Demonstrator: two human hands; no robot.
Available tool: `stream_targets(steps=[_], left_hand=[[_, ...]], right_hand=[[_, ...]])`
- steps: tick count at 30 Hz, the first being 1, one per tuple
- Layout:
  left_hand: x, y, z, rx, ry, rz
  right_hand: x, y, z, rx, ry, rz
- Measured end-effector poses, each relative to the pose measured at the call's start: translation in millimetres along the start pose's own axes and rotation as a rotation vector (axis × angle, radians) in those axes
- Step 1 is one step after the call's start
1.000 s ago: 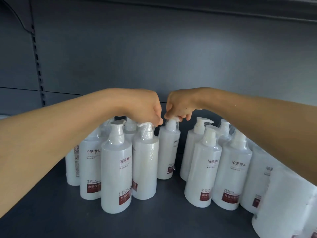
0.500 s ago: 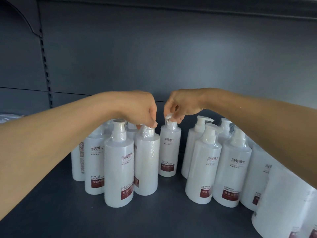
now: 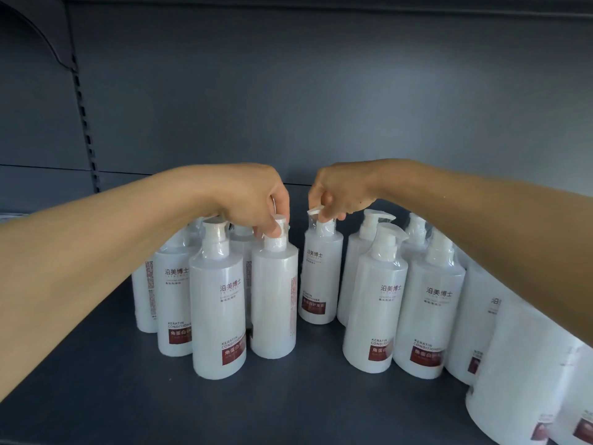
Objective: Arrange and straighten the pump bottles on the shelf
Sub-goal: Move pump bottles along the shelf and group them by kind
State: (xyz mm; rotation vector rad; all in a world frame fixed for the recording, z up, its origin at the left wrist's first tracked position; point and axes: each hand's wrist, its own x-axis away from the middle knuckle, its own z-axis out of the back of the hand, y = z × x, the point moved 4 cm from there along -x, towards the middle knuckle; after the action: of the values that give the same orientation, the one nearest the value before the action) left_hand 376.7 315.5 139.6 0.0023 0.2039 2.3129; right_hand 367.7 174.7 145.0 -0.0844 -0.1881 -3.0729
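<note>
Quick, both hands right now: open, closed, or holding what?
Left hand: closed, pinching the pump head of the turned-away bottle.
Right hand: closed, pinching the pump head of the rear centre bottle.

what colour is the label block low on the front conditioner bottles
Dark red label block, best seen in the head view.
</note>
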Motion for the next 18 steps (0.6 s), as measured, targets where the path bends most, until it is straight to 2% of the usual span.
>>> stream_targets(steps=[4, 9, 13, 18], left_hand=[[-2.4, 12.6, -0.4, 0.081, -0.028, -0.079], [-6.9, 31.8, -5.4, 0.120, -0.018, -0.139], [-7.7, 40.3, -5.1, 0.093, 0.042, -0.084], [-8.2, 52.5, -12.9, 0.111, 0.189, -0.003]], right_hand=[[9.3, 4.6, 4.6, -0.032, 0.003, -0.029], [31.3, 26.6, 22.1, -0.112, 0.115, -0.099], [42.6, 33.6, 17.0, -0.124, 0.099, -0.097], [52.7, 33.7, 17.6, -0.189, 0.156, -0.080]])
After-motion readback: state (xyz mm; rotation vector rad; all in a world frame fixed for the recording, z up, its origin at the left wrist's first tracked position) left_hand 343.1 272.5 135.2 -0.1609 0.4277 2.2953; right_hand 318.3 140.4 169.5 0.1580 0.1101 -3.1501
